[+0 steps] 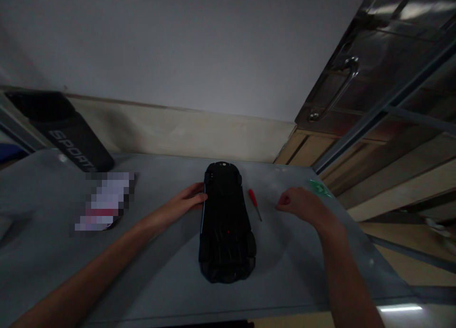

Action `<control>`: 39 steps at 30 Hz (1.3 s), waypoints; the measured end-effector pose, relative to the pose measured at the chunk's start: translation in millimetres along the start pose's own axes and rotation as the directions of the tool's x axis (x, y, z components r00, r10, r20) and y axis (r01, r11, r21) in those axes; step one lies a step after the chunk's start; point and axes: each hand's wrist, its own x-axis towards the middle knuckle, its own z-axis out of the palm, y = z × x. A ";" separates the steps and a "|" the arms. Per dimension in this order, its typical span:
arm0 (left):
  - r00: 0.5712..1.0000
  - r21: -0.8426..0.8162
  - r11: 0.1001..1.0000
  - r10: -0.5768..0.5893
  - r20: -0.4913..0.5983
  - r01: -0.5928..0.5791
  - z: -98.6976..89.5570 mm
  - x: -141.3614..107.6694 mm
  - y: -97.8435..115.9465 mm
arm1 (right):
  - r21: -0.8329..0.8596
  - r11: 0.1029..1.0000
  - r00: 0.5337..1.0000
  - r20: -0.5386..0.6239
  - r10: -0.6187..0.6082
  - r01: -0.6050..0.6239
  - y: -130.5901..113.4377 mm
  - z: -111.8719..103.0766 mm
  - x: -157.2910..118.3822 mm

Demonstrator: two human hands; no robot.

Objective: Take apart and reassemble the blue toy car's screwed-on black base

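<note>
A black toy car [226,214] lies upside down on the grey table, its dark underside and wheels facing up. My left hand [190,197] grips its left edge, the thumb over the underside and the other fingers partly hidden against the side. A small screwdriver [253,197] with a red handle lies just right of the car. Further right, my right hand [297,203] is held with its fingers curled together over the table; whether anything is in them is hidden.
A black bottle [76,138] marked SPORT leans in view at the back left of the table [160,280]. Near it lies a pixelated flat item [107,200]. A green plastic piece or bag [319,188] is by the right edge. A wall stands behind; a metal door with a handle [338,93] is at right.
</note>
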 end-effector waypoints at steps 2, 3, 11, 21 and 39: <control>0.998 -0.007 0.999 -0.040 -0.054 0.040 1.9 -2.1 3.7 | -0.010 1.000 1.000 -0.004 -0.005 0.005 -0.1 1.3 -0.4; 0.996 -0.009 0.999 -0.052 -0.069 0.052 2.7 -3.0 5.0 | -0.019 1.000 1.000 -0.010 -0.010 0.010 -0.3 2.2 -0.7; 0.996 -0.040 0.998 -0.051 -0.068 0.049 0.8 -1.5 -0.7 | -0.104 0.994 1.000 -0.020 0.015 -0.017 -11.2 4.3 -6.3; 0.995 0.005 0.997 -0.077 -0.066 0.077 3.4 -4.0 3.8 | 0.048 0.998 0.997 0.061 -0.042 0.039 -17.7 -4.0 -5.2; 0.999 0.005 1.000 -0.010 -0.051 0.010 -1.4 -0.1 -5.7 | 0.798 0.524 0.783 0.109 -0.613 0.299 -75.9 -17.8 -27.4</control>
